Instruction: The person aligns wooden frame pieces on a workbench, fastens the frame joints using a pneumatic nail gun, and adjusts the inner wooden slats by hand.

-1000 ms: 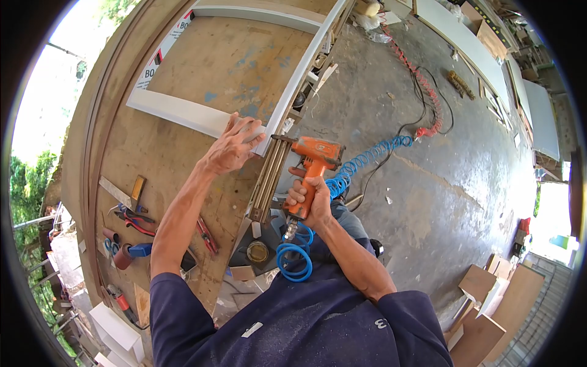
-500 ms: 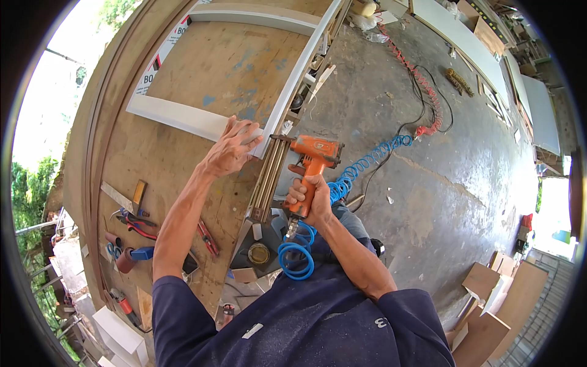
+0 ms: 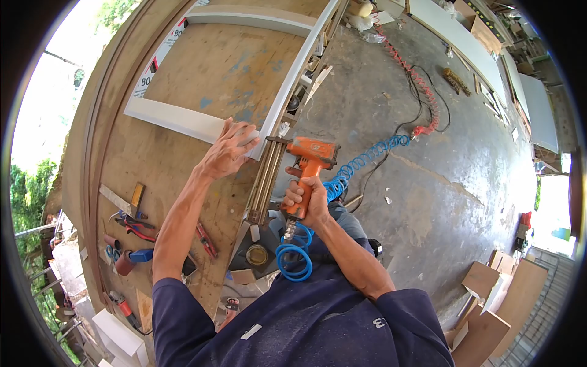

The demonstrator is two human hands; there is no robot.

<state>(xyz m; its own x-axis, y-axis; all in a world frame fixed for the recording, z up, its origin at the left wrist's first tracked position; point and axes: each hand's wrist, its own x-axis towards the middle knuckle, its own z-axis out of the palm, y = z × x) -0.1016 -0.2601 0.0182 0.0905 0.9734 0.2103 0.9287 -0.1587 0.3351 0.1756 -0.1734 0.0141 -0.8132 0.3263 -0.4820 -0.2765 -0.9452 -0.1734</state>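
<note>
A white frame (image 3: 177,117) lies on the wooden workbench. My left hand (image 3: 227,150) grips its near rail close to the corner, fingers over the board; the thumb is partly hidden. Held in my right hand (image 3: 310,199) is an orange pneumatic nail gun (image 3: 315,150), wrapped round the handle. Its nose points left at the outer side of the frame's corner; whether it touches is too small to tell. From the gun's base hangs a blue coiled air hose (image 3: 293,269), which also runs behind the gun across the floor.
Pliers (image 3: 136,227), a red-handled tool (image 3: 206,240), a square (image 3: 136,199) and a tape roll (image 3: 125,263) lie on the bench (image 3: 177,208). A red coiled hose (image 3: 422,82) and black cable cross the concrete floor (image 3: 428,183). Board offcuts (image 3: 483,333) stand at lower right.
The nail gun and my right hand sit slightly further left in view, along with a small shift of the whole scene. Both hands keep their holds.
</note>
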